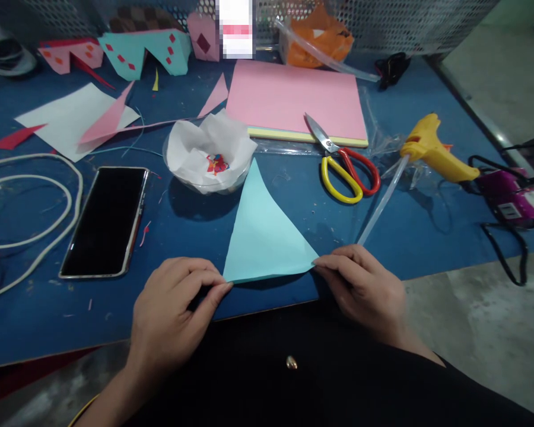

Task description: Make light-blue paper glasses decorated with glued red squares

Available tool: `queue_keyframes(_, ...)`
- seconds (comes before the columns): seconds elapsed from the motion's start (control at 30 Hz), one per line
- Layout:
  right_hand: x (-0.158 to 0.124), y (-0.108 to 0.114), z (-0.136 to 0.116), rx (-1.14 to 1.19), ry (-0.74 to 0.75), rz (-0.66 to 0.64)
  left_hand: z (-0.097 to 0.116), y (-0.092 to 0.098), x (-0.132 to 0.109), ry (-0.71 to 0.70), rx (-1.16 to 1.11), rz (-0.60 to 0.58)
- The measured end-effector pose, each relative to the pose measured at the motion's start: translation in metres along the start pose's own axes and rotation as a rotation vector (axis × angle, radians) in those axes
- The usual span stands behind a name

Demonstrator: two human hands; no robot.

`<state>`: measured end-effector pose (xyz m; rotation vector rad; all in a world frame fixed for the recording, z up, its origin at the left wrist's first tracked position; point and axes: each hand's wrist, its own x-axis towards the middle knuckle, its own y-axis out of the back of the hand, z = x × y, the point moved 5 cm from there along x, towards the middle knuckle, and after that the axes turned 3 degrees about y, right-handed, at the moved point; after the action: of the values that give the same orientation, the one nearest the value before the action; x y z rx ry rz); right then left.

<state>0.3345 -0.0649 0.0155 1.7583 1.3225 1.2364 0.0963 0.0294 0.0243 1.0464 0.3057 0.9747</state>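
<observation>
A light blue sheet of paper (267,231), shaped like a triangle, stretches between my two hands just above the blue table's front edge. My left hand (178,308) pinches its lower left corner between thumb and fingers. At the lower right corner, my right hand (365,290) grips the paper the same way. The paper's near edge looks folded and runs almost straight from hand to hand, while its tip points away from me. Beyond the tip sits a bowl lined with white paper (182,148), with small red and coloured paper bits (217,165) inside.
Scissors (329,148) with red and yellow handles rest against a pink paper stack (293,98). A yellow glue gun (440,151) lies at right with its glue stick. To the left are a phone (107,222) and a white cable (78,190). Folded paper pieces (145,53) stand behind.
</observation>
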Motion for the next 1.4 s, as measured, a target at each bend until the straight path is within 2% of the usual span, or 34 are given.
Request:
queue_keyframes(0.23,-0.001,0.001,-0.001,0.090,0.039,0.049,-0.003,-0.002,-0.004,0.037,0.003,-0.031)
queue_keyframes(0.4,0.000,0.001,0.000,0.133,0.010,0.077,-0.003,-0.003,-0.001,0.077,0.012,-0.065)
queue_keyframes(0.63,0.001,0.000,-0.001,0.171,-0.027,0.061,0.000,-0.002,-0.004,-0.018,-0.008,-0.018)
queue_keyframes(0.87,0.001,0.001,-0.001,0.179,-0.044,0.058,0.000,-0.006,-0.012,-0.083,-0.068,-0.060)
queue_keyframes(1.0,0.000,0.001,0.000,0.165,-0.048,0.037,-0.001,-0.005,-0.013,-0.041,-0.067,-0.082)
queue_keyframes(1.4,0.004,0.000,-0.003,0.054,-0.111,-0.006,0.000,-0.006,-0.007,0.199,0.011,-0.115)
